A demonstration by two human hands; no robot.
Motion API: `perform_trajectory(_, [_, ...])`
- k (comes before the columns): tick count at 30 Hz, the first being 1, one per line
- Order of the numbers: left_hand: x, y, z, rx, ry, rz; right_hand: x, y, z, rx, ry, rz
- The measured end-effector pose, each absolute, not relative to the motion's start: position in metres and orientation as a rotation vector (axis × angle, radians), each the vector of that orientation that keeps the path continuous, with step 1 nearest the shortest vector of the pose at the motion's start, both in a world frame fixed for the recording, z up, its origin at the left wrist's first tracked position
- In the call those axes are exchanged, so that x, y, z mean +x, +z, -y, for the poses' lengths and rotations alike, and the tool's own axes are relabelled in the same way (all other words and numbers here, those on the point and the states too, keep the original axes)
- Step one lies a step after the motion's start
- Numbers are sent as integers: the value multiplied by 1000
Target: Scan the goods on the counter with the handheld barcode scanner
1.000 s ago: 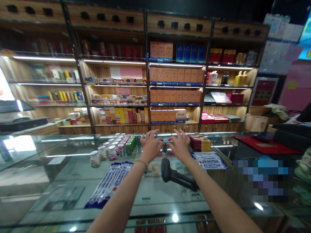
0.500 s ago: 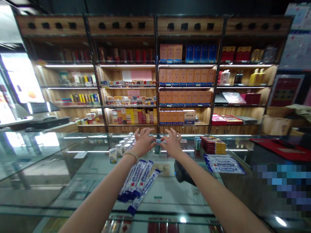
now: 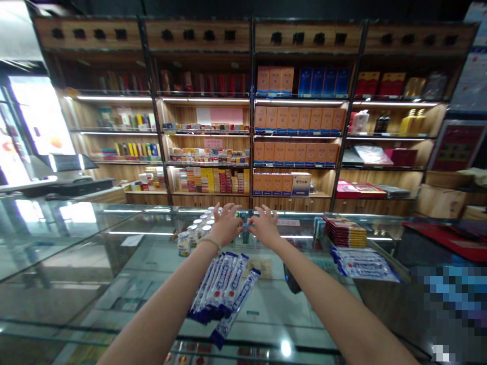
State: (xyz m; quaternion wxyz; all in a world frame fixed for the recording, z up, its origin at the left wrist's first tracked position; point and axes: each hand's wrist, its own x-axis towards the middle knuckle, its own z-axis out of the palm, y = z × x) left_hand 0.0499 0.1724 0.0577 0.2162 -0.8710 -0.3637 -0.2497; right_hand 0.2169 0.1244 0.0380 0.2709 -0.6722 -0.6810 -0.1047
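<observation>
My left hand (image 3: 227,225) and my right hand (image 3: 264,226) meet over the far part of the glass counter (image 3: 160,284). Between their fingertips is a small blue-green item (image 3: 245,226), pinched from both sides; its details are too small to tell. Several white-lidded jars (image 3: 183,244) stand just left of my left hand. Blue and white wrapped sticks (image 3: 224,286) lie in a loose pile below it, one stick apart at an angle. A black rounded device (image 3: 292,279) is partly hidden by my right forearm.
At the right are more blue and white packets (image 3: 363,263), stacked red and yellow packs (image 3: 346,232) and a red mat (image 3: 445,241). White paper (image 3: 132,240) lies at the left. Lit shelves (image 3: 251,200) with boxes line the back wall. A dark machine (image 3: 72,185) stands far left.
The view has shifted slightly, moving most counter items a little to the right in the picture. Both hands remain together at the small item.
</observation>
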Motion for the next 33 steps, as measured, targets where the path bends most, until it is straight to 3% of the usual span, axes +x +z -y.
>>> perform_trajectory(13, [65, 73, -210, -2399, -622, 1119, 221, 43, -176, -1849, -298, 1789])
perform_trajectory(33, [75, 56, -255, -2386, -575, 1179, 223, 31, -214, -1904, -306, 1841])
